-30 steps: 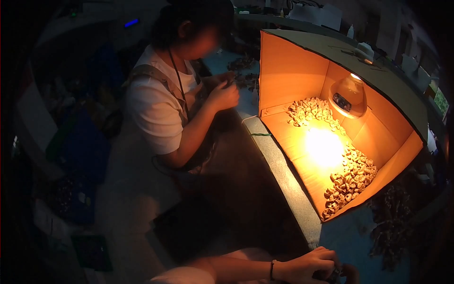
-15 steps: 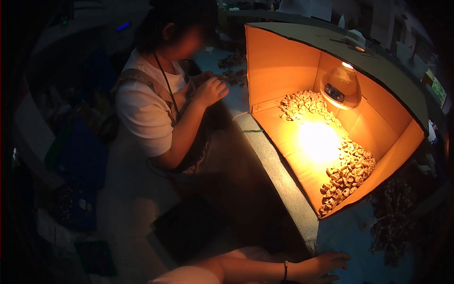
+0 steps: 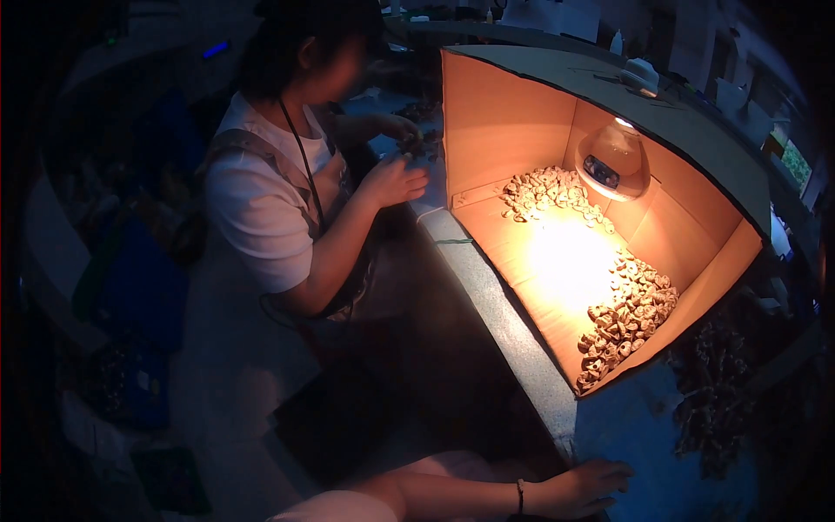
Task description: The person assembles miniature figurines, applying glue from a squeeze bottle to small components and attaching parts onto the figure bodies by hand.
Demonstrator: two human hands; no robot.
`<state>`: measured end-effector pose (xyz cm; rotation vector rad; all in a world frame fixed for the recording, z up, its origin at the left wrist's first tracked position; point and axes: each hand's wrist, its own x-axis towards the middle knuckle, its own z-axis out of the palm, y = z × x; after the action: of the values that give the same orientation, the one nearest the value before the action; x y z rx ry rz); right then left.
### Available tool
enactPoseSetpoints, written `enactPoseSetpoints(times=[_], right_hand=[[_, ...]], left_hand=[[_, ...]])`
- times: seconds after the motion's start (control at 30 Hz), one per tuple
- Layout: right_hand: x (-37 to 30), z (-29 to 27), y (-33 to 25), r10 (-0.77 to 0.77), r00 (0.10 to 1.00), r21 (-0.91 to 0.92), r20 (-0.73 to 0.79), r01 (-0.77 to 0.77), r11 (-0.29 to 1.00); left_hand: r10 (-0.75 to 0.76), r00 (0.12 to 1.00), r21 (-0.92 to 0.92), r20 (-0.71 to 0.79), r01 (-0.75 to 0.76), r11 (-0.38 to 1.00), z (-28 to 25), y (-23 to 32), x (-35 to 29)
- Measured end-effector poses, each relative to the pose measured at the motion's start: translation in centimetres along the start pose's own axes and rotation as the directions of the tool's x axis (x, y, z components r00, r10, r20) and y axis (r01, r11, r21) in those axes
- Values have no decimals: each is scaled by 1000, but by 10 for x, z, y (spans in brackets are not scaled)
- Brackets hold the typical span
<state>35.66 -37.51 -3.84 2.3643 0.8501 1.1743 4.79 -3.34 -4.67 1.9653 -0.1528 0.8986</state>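
My left hand [image 3: 578,489], with a thin dark bracelet at the wrist, reaches in from the lower edge over a blue work surface [image 3: 613,431]. Its fingers are stretched out and apart, and nothing shows in them. Nearest to it stands an open-fronted cardboard box [image 3: 513,109], lit from inside by a hanging bulb [image 3: 614,161]. Along the box's back and right side lie heaps of small, rounded, tan pieces [image 3: 631,313] with dark openings; their exact kind cannot be told. My right hand is out of sight.
At the left a co-worker [image 3: 270,191] sits by the table, both hands raised near small dark pieces. A pale table edge [image 3: 513,322] runs along the box's front. Dark clustered items [image 3: 713,404] lie right of the box. Blue containers [image 3: 139,287] stand far left.
The whole view has shifted slightly, and its colours look cooler. The co-worker's hands have moved apart, one now reaching farther out. My left hand keeps its place by the box.
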Motion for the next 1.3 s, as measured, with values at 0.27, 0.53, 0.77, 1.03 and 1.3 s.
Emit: enactPoseSetpoints(times=[0.27, 0.53, 0.77, 1.03, 1.3], right_hand=[[92, -51, -121, 130, 970, 638, 207, -235, 734], [100, -81, -114, 173, 954, 817, 243, -298, 493], [69, -49, -89, 347, 916, 884, 203, -324, 338], [116, -147, -184, 140, 962, 972, 233, -228, -54], [97, -194, -205, 189, 952, 931, 243, -173, -322]], left_hand=[[70, 997, 98, 40, -74, 992, 2, -1, -5], [-93, 989, -74, 115, 102, 992, -1, 0, -10], [-144, 972, -222, 188, 184, 957, -5, 10, -1], [-247, 969, -69, -14, 246, 967, -24, 3, 11], [-235, 970, -58, -55, 232, 971, -16, 21, 26]])
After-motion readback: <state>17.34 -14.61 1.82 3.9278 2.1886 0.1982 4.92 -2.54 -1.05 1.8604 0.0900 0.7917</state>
